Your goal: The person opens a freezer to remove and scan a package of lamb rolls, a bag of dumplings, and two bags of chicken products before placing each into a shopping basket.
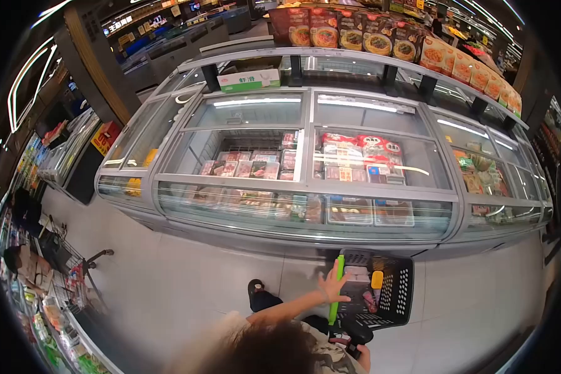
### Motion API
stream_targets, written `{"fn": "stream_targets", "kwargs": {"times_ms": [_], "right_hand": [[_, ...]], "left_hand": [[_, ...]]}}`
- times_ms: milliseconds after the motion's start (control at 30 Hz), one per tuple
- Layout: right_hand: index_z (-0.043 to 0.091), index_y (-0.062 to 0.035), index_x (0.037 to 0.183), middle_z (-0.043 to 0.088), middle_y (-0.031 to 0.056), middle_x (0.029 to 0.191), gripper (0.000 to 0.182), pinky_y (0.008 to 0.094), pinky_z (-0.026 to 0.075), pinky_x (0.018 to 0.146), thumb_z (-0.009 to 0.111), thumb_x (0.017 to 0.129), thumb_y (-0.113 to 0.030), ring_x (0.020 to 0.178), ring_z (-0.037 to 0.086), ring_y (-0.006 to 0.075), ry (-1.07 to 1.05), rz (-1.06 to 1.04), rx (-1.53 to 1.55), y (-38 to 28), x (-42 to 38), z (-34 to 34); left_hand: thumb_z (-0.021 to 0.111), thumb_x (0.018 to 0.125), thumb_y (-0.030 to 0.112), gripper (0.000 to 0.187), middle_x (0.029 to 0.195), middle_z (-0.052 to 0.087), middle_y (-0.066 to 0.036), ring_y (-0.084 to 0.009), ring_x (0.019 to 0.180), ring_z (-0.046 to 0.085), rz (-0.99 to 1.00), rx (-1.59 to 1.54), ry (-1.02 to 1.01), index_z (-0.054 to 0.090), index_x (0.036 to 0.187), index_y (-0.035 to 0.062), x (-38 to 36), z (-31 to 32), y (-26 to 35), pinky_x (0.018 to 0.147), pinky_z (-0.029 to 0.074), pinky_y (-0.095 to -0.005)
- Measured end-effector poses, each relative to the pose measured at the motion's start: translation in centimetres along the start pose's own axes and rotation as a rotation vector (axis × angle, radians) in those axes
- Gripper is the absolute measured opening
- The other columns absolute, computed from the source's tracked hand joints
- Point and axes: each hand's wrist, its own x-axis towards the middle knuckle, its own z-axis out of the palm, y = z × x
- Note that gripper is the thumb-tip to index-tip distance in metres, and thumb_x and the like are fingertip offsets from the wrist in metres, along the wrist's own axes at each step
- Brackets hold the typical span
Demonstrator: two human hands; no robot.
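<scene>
We note the black basket (399, 288) low in front of the freezer (293, 232), lower right of centre, its green handle (334, 308) along its left side. In the basket: pale packs (356, 274) toward the far end, a yellow item (377, 280) beside them, and reddish packages (369, 302) nearer us. Contents unidentified. Our left hand (333, 288) reaches across to the handle, fingers spread, released rather than closed around it; the hand overlaps the handle, exact contact uncertain. Our right hand (363, 358) shows only in part at the lower edge, beside a dark object (349, 341); we cannot tell whether its fingers grip anything. Hair (271, 350) covers part of the lower view. One dark shoe (255, 287) is on the pale tiled floor (187, 268), left of the basket. Beyond, the freezer has glass lids; under them we record packed meat trays (243, 169) left of centre and red-and-white bags (380, 149) right of centre. A white-and-green box (250, 80) is on the upper left ledge, and a row of printed food boxes (380, 40) lines the top shelf. Far left, another person (28, 268) is beside a shopping cart (75, 274).
</scene>
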Motion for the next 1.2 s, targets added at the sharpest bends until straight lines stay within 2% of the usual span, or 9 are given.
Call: {"fn": "stream_targets", "kwargs": {"times_ms": [67,167,333,400,467,667,800,1033,1200], "right_hand": [[0.041,-0.0093,0.111,0.05,0.0069,0.093,0.052,0.0346,0.042,0.068,0.064,0.069,-0.031,0.074,0.049,0.0225,0.126,-0.031,0.107,2.0,-0.3,-0.5],[0.045,-0.007,0.106,0.049,0.0058,0.086,0.046,0.032,0.041,0.062,0.063,0.07,-0.03,0.067,0.048,0.0184,0.145,-0.172,0.204,5.9,1.4,3.4],[0.039,-0.0069,0.114,0.05,0.0162,0.094,0.052,0.0263,0.039,0.052,0.053,0.072,-0.034,0.056,0.044,0.0148,-0.182,-0.15,0.132,10.9,9.6,12.0],[0.037,-0.0068,0.117,0.051,0.0204,0.097,0.055,0.024,0.038,0.049,0.049,0.072,-0.035,0.051,0.042,0.0134,-0.347,-0.145,0.085,12.7,12.3,15.3],[0.036,-0.0047,0.118,0.05,0.0247,0.1,0.056,0.023,0.035,0.044,0.048,0.072,-0.034,0.047,0.042,0.0138,-0.274,-0.136,0.052,13.1,12.9,21.4],[0.035,-0.0044,0.119,0.051,0.0262,0.097,0.056,0.0269,0.037,0.041,0.05,0.072,-0.033,0.043,0.045,0.0172,-0.391,-0.097,-0.129,12.8,17.1,27.9],[0.035,-0.0028,0.116,0.049,0.0284,0.098,0.053,0.0296,0.041,0.042,0.053,0.072,-0.027,0.044,0.048,0.0202,-0.348,-0.138,-0.216,11.3,18.5,29.1],[0.046,-0.0004,0.099,0.056,0.0136,0.088,0.036,0.0282,0.043,0.055,0.059,0.067,-0.01,0.06,0.052,0.0158,-0.006,-0.604,-0.617,7.0,20.6,34.3],[0.052,-0.003,0.092,0.055,0.0051,0.083,0.037,0.0249,0.04,0.066,0.066,0.058,-0.007,0.072,0.051,0.0122,0.152,-0.663,-0.802,2.7,23.8,36.4]], "left_hand": [[0.049,0.068,0.06,0.081,0.134,-0.012,-0.022,-0.0411,0.124,0.003,0.02,0.019,-0.108,0.012,0.132,0.0265,0.9,-0.5,1.1,0.09,0.018,-0.0594],[0.046,0.071,0.058,0.077,0.133,-0.013,-0.024,-0.0416,0.124,0.0,0.215,-0.137,-0.161,0.011,0.132,0.0276,0.9,0.1,-2.2,0.092,0.017,-0.0583],[0.044,0.075,0.056,0.073,0.133,-0.002,-0.028,-0.043,0.123,0.0,0.147,-0.382,-0.23,0.01,0.132,0.0267,-4.2,-3.1,-18.4,0.096,0.014,-0.0517],[0.048,0.074,0.054,0.073,0.131,0.008,-0.03,-0.0447,0.122,0.007,0.022,-0.447,-0.013,0.016,0.132,0.0211,-6.0,-4.0,-27.0,0.097,0.015,-0.0497],[0.049,0.072,0.056,0.077,0.129,0.016,-0.031,-0.0438,0.122,0.011,-0.106,-0.434,0.153,0.017,0.131,0.0189,-7.6,-5.5,-34.6,0.096,0.02,-0.0466],[0.055,0.073,0.044,0.072,0.122,0.03,-0.029,-0.0402,0.117,0.025,-0.18,-0.524,0.473,0.027,0.126,0.004,-11.9,-14.3,-45.6,0.095,0.024,-0.0423],[0.057,0.074,0.04,0.068,0.12,0.034,-0.026,-0.0371,0.114,0.03,-0.22,-0.68,0.633,0.031,0.123,-0.0009,-13.2,-15.3,-46.4,0.094,0.025,-0.0411],[0.058,0.075,0.032,0.064,0.122,0.037,-0.02,-0.0314,0.109,0.039,-0.282,-0.675,0.643,0.031,0.122,-0.0022,-12.7,-16.6,-47.1,0.09,0.032,-0.0364],[0.058,0.076,0.026,0.058,0.118,0.041,-0.016,-0.0255,0.104,0.045,-0.271,-0.762,0.761,0.032,0.124,0.0055,-9.3,-20.3,-48.6,0.081,0.04,-0.0337]]}}
